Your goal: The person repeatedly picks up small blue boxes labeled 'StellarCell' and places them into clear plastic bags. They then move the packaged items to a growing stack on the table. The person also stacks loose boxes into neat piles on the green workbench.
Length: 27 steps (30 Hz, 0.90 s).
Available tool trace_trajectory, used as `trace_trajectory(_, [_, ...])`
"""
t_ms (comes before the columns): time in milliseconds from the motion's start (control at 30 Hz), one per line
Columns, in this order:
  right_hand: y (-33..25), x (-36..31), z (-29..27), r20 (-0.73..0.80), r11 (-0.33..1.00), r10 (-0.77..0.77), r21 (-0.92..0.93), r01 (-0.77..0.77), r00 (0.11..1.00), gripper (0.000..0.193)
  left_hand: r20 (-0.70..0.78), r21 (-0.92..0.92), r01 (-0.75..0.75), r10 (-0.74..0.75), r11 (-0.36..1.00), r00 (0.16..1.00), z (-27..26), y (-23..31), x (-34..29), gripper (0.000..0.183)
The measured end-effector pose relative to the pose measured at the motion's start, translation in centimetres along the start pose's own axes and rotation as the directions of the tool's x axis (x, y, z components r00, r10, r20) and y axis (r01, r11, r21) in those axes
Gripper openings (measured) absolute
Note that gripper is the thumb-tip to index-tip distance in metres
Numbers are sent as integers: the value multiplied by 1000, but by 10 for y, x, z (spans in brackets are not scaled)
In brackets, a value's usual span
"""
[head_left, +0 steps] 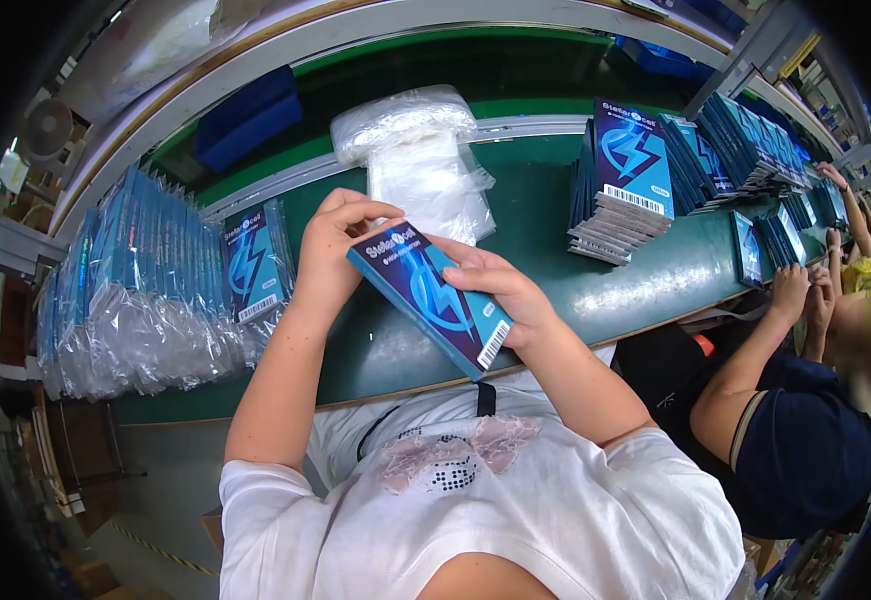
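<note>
A flat blue box (426, 295) with a lightning design and a barcode is tilted in front of me, above the table's near edge. My right hand (506, 290) grips its right side, thumb on the printed face and fingers behind. Bent round the upper left end, my left hand (341, 245) has its fingertips at the box's top edge; what they do behind it is hidden. Just beyond lies a stack of clear plastic bags (416, 165). On the left, a long row of bagged blue boxes (146, 270) stands on edge, with one bagged box (253, 262) facing me at its end.
Piles of unbagged blue boxes (636, 165) stand at the right on the green table (526, 200). More boxes (756, 140) stand farther right, near a co-worker (806, 440) whose hands are at the table edge. A blue bin (248, 118) sits at the back left beyond a metal rail.
</note>
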State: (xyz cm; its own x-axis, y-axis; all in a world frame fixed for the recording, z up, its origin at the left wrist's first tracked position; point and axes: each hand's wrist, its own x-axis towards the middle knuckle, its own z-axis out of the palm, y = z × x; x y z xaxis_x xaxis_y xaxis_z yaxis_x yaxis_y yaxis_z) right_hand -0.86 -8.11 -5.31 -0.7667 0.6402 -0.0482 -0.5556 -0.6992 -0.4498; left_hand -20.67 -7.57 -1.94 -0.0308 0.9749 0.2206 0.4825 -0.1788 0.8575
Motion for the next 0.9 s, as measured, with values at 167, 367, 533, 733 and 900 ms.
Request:
trace_trajectory(167, [-9,-3,1,-33,997,-25,-69,23,999,63,49,-133,193,-188,972,981,-8,-8,-2,18])
trace_trajectory(367, [-7,-16,5,-189,905,-109,-424,19,976,63,71,-221,232,-221,947,973,-7,-1,-12,18])
trace_trajectory(533, [-10,-9,7,-179,848,-169,-527,50,969,63,100,-16,73,-71,997,992,-13,9,-11,16])
trace_trajectory(733, [3,-8,8,-248,866,-312,-471,168,917,50,168,232,-50,11,972,986,-22,24,-23,27])
trace_trajectory(900, [18,-16,14,-426,824,-416,-550,135,803,20,227,28,-1,-5,1000,974,-20,33,-52,32])
